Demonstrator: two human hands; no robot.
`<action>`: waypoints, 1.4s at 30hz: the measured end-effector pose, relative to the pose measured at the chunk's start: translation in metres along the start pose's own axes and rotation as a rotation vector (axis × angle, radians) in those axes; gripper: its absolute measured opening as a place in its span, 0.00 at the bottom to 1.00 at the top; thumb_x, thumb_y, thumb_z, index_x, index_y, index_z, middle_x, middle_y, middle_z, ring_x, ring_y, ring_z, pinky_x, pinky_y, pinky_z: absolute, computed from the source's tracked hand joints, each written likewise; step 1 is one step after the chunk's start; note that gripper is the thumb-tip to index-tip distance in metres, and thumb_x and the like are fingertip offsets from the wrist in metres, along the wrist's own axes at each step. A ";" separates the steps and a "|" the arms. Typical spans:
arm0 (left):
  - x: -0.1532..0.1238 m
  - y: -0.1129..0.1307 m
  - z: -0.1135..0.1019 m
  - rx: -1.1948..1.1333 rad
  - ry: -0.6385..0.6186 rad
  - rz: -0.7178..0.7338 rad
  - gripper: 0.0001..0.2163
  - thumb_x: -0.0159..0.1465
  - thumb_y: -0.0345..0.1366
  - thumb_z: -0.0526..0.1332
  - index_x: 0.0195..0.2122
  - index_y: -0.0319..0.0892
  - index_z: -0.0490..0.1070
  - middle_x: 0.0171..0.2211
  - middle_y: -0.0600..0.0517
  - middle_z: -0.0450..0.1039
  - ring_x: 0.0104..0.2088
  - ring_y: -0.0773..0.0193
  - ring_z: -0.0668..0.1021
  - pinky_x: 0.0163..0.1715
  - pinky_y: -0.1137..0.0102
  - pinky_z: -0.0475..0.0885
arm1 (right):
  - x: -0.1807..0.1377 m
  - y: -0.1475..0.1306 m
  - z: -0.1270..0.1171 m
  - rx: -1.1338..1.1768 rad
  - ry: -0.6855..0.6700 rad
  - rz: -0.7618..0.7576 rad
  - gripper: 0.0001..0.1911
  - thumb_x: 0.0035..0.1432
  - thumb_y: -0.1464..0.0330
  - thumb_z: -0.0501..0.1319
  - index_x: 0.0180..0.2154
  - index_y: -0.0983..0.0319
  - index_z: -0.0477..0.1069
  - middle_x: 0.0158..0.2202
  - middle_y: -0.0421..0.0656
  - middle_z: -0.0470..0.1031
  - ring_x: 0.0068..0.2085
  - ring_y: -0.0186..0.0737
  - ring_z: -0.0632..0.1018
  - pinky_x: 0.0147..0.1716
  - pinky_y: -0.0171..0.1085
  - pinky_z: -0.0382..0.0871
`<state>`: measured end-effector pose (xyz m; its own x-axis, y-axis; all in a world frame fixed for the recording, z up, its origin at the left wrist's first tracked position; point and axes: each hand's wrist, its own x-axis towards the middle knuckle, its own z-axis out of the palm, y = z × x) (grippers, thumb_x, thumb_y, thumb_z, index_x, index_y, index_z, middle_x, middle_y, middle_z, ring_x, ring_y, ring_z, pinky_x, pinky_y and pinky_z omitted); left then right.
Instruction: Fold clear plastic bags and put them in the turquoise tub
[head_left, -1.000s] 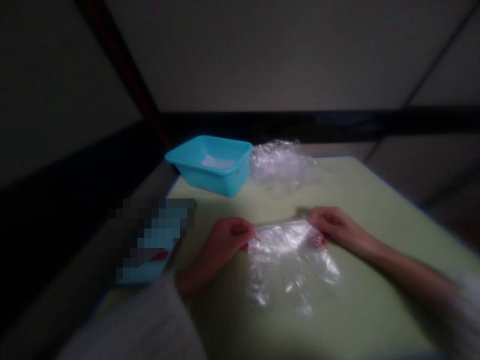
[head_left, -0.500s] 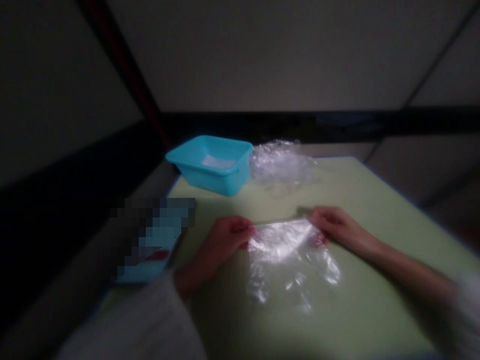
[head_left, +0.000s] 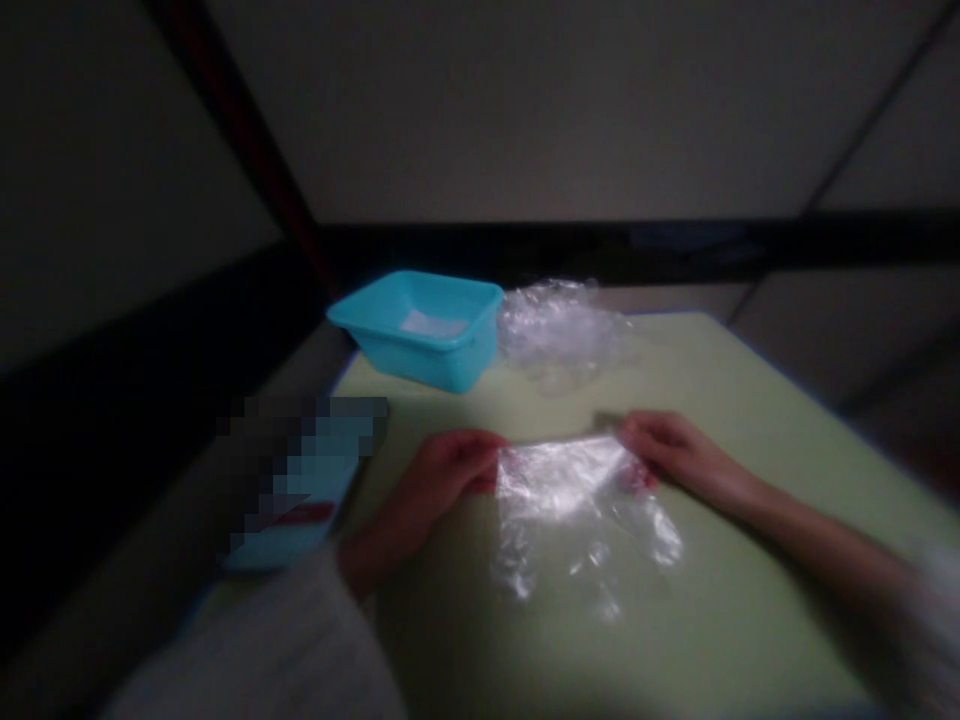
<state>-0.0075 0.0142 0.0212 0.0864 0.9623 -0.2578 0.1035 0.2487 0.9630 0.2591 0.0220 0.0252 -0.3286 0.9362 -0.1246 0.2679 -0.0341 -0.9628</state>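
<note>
A clear plastic bag [head_left: 566,485] is stretched between my two hands above the green tabletop [head_left: 465,640], its upper edge nearly straight and its lower part hanging crumpled. My left hand [head_left: 457,465] pinches the bag's left corner, fingers closed. On the other side, my right hand [head_left: 660,445] grips the right corner between thumb and fingers. The fingertips behind the film show only faintly, and the picture is dim and blurred.
At the far left of the table stands a turquoise plastic basin [head_left: 427,345] with a white paper-like piece [head_left: 431,325] inside. Beside it lies a heap of crumpled clear plastic [head_left: 562,325]. A partly pixelated pale blue object [head_left: 315,490] rests along the left edge.
My left hand has shifted very slightly left, and the bag's top edge looks a little flatter. The right hand keeps its hold in nearly the same place.
</note>
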 end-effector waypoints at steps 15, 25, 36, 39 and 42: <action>0.000 -0.002 0.004 -0.002 0.030 0.108 0.10 0.46 0.36 0.66 0.28 0.37 0.74 0.22 0.54 0.73 0.23 0.67 0.73 0.25 0.74 0.67 | 0.001 0.002 0.000 -0.004 0.002 -0.022 0.23 0.51 0.49 0.61 0.24 0.62 0.64 0.18 0.39 0.70 0.19 0.33 0.72 0.18 0.33 0.67; 0.003 -0.009 0.005 0.046 0.117 0.153 0.07 0.49 0.38 0.64 0.25 0.39 0.74 0.21 0.54 0.72 0.24 0.66 0.73 0.27 0.72 0.69 | 0.001 0.004 0.001 0.063 -0.005 0.005 0.22 0.49 0.49 0.62 0.24 0.62 0.64 0.18 0.39 0.71 0.18 0.32 0.72 0.17 0.31 0.66; 0.002 -0.007 0.006 0.069 0.105 0.153 0.10 0.53 0.42 0.62 0.26 0.39 0.74 0.23 0.53 0.73 0.25 0.64 0.74 0.28 0.71 0.70 | 0.001 0.003 0.001 0.044 -0.004 0.005 0.23 0.50 0.49 0.61 0.24 0.62 0.63 0.19 0.39 0.71 0.19 0.32 0.72 0.18 0.33 0.67; 0.004 -0.010 0.006 0.090 0.126 0.164 0.09 0.51 0.40 0.64 0.26 0.39 0.74 0.22 0.53 0.73 0.24 0.65 0.74 0.27 0.72 0.69 | 0.002 0.003 0.000 0.029 -0.007 -0.001 0.23 0.50 0.48 0.61 0.24 0.62 0.63 0.19 0.39 0.71 0.19 0.32 0.72 0.18 0.33 0.66; 0.007 -0.011 0.007 0.051 0.139 0.144 0.08 0.49 0.38 0.65 0.27 0.39 0.74 0.22 0.53 0.73 0.24 0.66 0.74 0.26 0.72 0.69 | 0.002 0.003 0.000 0.011 -0.002 0.004 0.23 0.49 0.47 0.61 0.24 0.61 0.63 0.19 0.39 0.71 0.19 0.33 0.73 0.18 0.33 0.66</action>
<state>-0.0013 0.0170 0.0080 -0.0332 0.9943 -0.1010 0.1504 0.1049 0.9830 0.2594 0.0238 0.0221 -0.3295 0.9353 -0.1293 0.2596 -0.0419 -0.9648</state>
